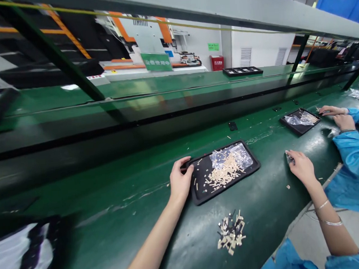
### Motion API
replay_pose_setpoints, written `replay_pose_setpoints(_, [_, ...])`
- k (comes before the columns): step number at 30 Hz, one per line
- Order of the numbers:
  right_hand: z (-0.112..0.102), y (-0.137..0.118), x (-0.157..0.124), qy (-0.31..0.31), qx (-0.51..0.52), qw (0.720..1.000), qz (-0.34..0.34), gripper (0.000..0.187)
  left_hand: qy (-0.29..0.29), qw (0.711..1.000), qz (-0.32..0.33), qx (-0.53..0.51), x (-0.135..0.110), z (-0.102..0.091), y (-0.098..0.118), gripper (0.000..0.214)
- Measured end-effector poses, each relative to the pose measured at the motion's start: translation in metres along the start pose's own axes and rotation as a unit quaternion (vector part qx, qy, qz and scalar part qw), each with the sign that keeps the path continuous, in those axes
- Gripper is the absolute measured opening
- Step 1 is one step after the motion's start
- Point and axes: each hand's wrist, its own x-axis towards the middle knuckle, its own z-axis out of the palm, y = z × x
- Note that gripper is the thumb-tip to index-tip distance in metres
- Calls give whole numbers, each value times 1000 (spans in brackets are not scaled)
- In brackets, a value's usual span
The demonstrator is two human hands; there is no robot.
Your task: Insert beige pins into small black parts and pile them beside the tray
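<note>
My left hand (180, 180) grips the left end of a black tray (201, 194) on the green workbench, fingers curled over its rim. The tray holds a heap of small beige strips (223, 173) and a crumpled clear plastic bag (231, 155). My right hand (301, 165) rests on the bench to the tray's right, fingers pinched on a small clear item (289, 157) that I cannot name. A loose pile of small beige and dark parts (231, 232) lies on the bench in front of the tray.
A co-worker in a blue smock (355, 156) sits at my right, hands (338, 114) beside a second black tray (300, 121) holding a plastic bag. Another black tray (242, 70) stands on the far shelf. A dark and white object (22, 249) lies at the lower left.
</note>
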Motion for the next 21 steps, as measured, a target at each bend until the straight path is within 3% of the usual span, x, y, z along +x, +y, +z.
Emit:
replay_pose_setpoints(3, [2,-9,2,8,67,997,38,31,11,998,43,34,-4,0,8,31])
replay_pose_setpoints(6, [6,-45,2,-46,188,980,37,32,14,983,162,88,-21,2,28,26])
replay_pose_setpoints(9, [20,-96,-1,-136,311,941,6,39,-56,957,271,86,-51,11,53,25])
replay_pose_setpoints(11, [34,-130,-5,-184,370,910,-14,36,-132,938,313,72,-71,18,66,40])
replay_pose_setpoints(13, [48,-155,-9,-227,414,881,-35,32,-179,926,323,83,-84,24,72,58])
replay_pose_setpoints(15, [57,-167,-13,-262,441,857,-48,30,-194,927,308,92,-88,26,72,49])
replay_pose_setpoints(18, [62,-165,-13,-288,452,843,-48,29,-197,937,276,85,-85,25,69,27])
replay_pose_setpoints(21, [60,-156,-13,-295,446,844,-37,33,-199,940,267,72,-83,27,66,25])
